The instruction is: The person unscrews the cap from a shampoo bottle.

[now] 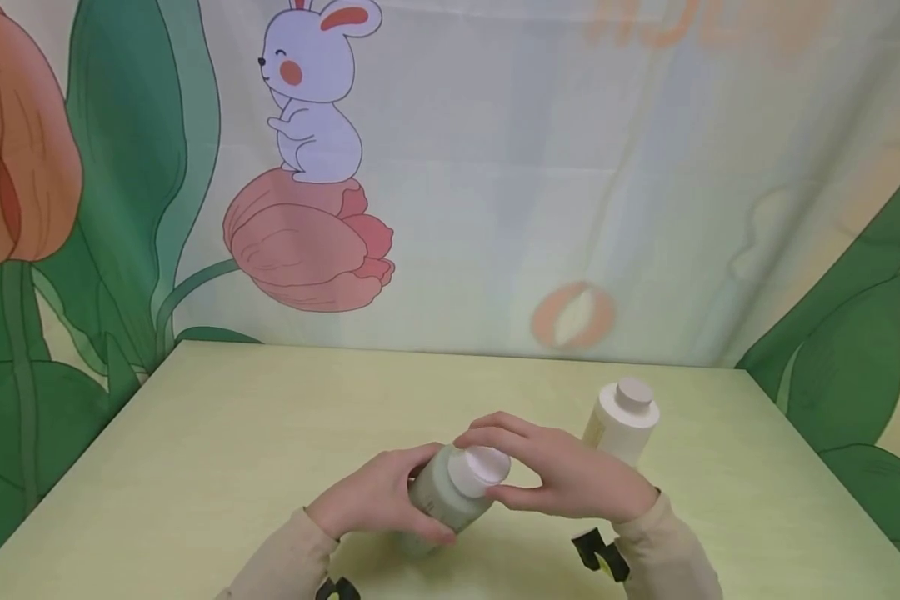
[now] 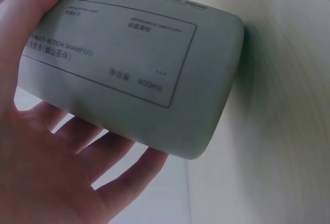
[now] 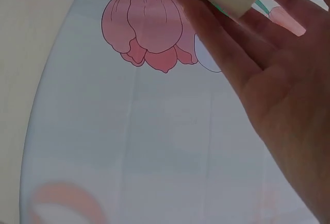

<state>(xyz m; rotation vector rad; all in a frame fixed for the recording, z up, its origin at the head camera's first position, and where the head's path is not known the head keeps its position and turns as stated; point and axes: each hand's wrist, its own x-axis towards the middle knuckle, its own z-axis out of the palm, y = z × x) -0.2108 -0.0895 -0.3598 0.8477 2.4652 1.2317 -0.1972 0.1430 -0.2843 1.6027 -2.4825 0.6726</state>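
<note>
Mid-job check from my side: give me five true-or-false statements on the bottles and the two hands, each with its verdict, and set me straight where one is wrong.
1. The left hand grips the green bottle. True.
2. The green bottle stands upright. False: it is tilted, its top leaning toward the right hand.
3. The right hand has its fingers and thumb at the white cap. True.
4. The white bottle lies on its side. False: the white bottle stands upright, partly hidden behind the right hand.
5. The label facing the left wrist camera reads 400ml. True.
</note>
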